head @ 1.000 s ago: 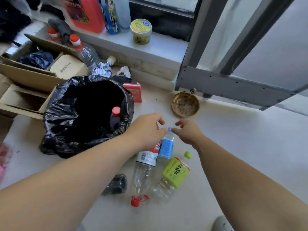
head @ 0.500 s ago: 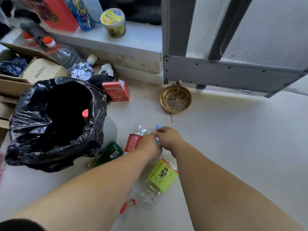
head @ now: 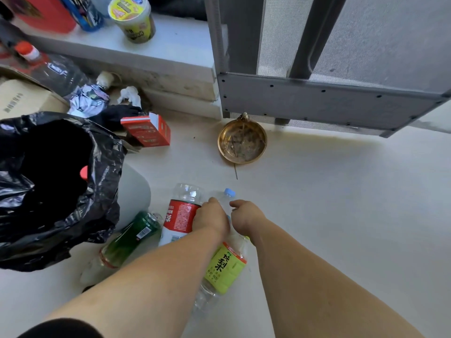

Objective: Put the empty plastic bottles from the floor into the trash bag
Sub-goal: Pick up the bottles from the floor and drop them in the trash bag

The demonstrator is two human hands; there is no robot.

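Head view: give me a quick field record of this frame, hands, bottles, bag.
left hand: down at the bottles, over the red-label bottle; grip unclear
right hand: beside the blue-cap bottle, fingers curled; contact unclear
floor bottles: red-label, blue-cap, yellow-label bottle, green bottle, all lying down
trash bag: black, open, left of the bottles; a red cap shows inside
other: brass dish and red carton on the floor
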